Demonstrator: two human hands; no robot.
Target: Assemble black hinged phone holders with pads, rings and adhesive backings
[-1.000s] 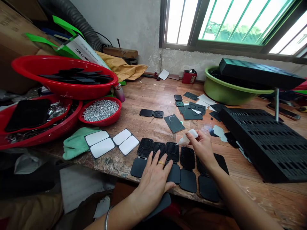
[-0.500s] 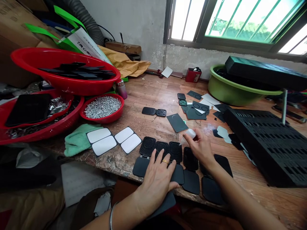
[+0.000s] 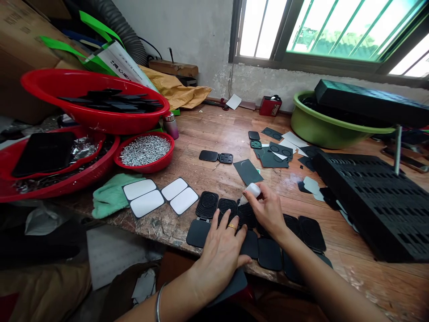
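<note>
A row of black hinged plastic cases (image 3: 207,205) lies open along the near edge of the wooden table (image 3: 208,134). My left hand (image 3: 223,248), with a ring on one finger, lies flat with its fingers spread on the lower halves of the middle cases. My right hand (image 3: 268,210) is closed around a small white squeeze bottle (image 3: 250,193). The bottle's nozzle points down and left at the ribbed upper half of the third case (image 3: 246,213). More open cases (image 3: 311,232) lie to the right of my right wrist.
Sheets with white rounded pads (image 3: 157,197) and a green cloth (image 3: 109,197) lie left of the cases. Red bowls hold black parts (image 3: 90,112) and silver screws (image 3: 145,151). A green basin (image 3: 321,127) and black slotted trays (image 3: 372,197) stand at the right. Loose dark cards (image 3: 248,171) lie mid-table.
My right hand has moved left with the white bottle, from beside the fourth case to over the third one. My left hand stayed flat on the cases.
</note>
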